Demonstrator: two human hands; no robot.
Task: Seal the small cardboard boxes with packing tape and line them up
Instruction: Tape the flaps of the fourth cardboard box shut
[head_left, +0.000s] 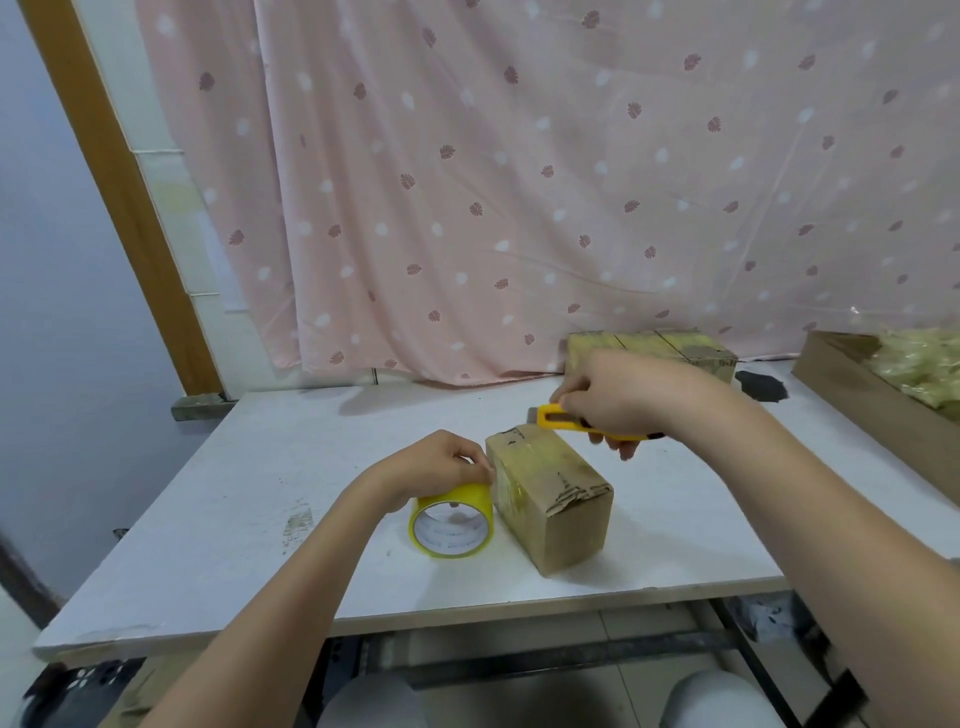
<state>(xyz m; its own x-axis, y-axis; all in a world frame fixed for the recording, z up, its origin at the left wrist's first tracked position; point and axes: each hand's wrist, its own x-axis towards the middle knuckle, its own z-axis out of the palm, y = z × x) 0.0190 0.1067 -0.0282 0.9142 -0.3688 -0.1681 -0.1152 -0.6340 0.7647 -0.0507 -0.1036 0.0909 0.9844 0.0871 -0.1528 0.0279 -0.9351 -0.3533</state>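
A small cardboard box (550, 499) lies on the white table (260, 493), with glossy tape across its top and left side. My left hand (436, 467) grips a yellow roll of packing tape (451, 522) standing on edge against the box's left side. My right hand (623, 400) holds a yellow utility knife (558, 417) just above the box's far end, blade tip pointing left. Behind my right hand, a row of taped boxes (670, 348) sits side by side against the curtain.
An open cardboard carton (857, 395) with pale packing filler stands at the right edge of the table. A dark scrap (761, 385) lies near the far boxes. A pink patterned curtain (519, 182) hangs behind the table. The table's near edge is close to my body.
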